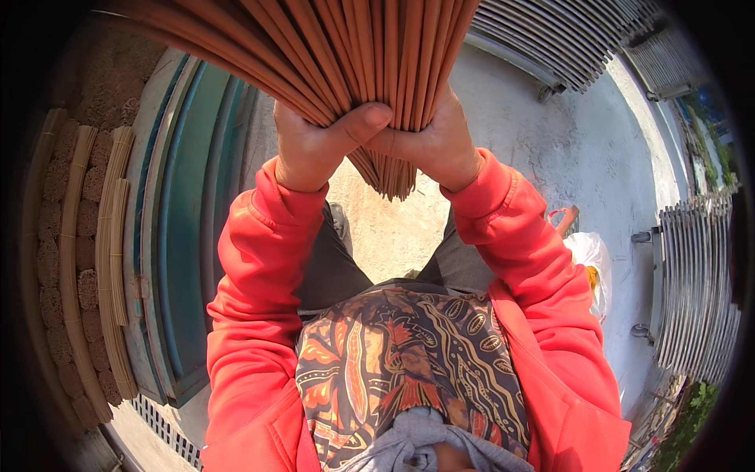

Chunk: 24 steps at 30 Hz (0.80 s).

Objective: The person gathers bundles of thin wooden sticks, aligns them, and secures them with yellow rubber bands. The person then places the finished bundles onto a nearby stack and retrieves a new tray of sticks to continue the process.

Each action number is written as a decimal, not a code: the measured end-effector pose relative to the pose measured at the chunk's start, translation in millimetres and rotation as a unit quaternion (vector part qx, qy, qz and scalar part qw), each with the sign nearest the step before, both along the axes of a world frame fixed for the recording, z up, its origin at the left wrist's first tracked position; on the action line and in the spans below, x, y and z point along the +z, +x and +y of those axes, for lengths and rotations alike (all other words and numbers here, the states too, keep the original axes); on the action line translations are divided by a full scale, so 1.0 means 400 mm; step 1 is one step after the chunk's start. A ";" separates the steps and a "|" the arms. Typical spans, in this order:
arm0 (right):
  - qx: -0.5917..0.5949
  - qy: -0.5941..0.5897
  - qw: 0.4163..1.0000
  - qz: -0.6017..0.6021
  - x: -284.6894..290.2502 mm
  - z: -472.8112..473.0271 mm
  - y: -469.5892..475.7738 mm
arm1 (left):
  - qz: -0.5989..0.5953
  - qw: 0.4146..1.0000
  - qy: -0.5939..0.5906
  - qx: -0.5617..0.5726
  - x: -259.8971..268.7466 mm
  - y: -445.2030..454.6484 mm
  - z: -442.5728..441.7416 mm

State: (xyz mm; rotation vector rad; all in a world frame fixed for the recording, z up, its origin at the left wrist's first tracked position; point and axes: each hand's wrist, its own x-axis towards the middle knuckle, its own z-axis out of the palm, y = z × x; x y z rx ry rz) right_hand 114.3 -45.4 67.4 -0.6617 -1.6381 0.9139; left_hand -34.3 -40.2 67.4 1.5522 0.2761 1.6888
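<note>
A thick bundle of reddish-brown incense sticks (348, 59) fans out towards the top of the view. Both of my hands are wrapped around it near its lower end. My left hand (312, 138) grips the left side, its thumb lying across the front. From the right, my right hand (439, 141) closes on the same bundle, and the two thumbs meet in the middle. Below the thumbs the narrow stick ends poke out, gathered close together. My other fingers are mostly hidden behind the sticks, and the far end of the bundle is cut off by the frame.
A teal metal door or panel (189, 224) stands at left, beside stacked bundles of sticks (109, 248). On the right are wheeled racks with metal slats (696, 289). A white plastic bag (590, 253) rests on the concrete floor (596, 177) near my right arm.
</note>
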 end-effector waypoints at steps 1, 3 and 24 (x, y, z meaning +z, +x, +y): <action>-0.001 -0.007 1.000 -0.002 -0.019 0.016 0.012 | -0.004 1.000 -0.015 -0.003 -0.009 0.014 0.008; 0.004 -0.009 1.000 0.004 -0.058 0.046 0.023 | 0.007 1.000 -0.028 -0.005 -0.039 0.027 0.035; 0.073 -0.068 0.990 -0.103 -0.280 0.094 0.197 | 0.196 0.947 -0.111 -0.230 -0.290 0.118 0.156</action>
